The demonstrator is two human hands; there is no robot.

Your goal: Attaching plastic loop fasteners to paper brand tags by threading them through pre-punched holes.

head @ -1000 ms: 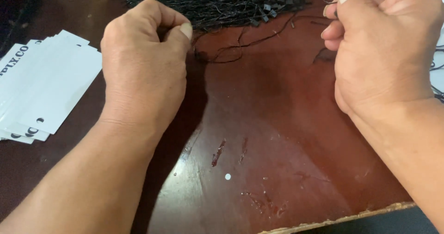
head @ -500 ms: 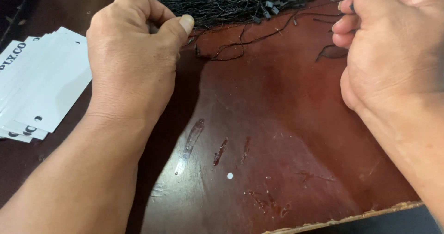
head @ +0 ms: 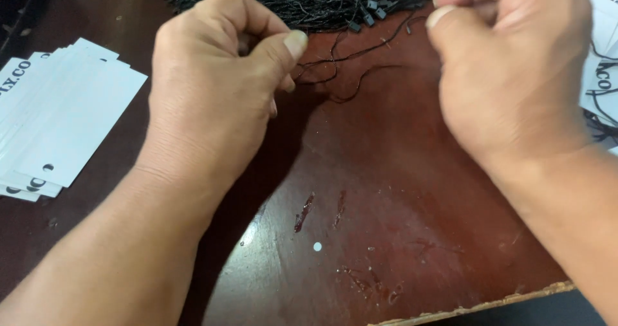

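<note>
Scuffed reddish-brown wooden tabletop [head: 386, 223]. Left hand [head: 212, 94] curled, thumb and fingers apparently pinching a thin black cord [head: 341, 59]; right hand [head: 508, 68] fisted. Heap of black cords [head: 302, 1] behind; stacked white punched card tags [head: 58, 120] at left.

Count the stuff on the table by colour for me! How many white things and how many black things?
White: 3 - stack of white tags, more white tags at the right edge, one tiny white dot.
Black: 1 - heap of black strings, too many to count singly.
Total: 4 groups.
</note>
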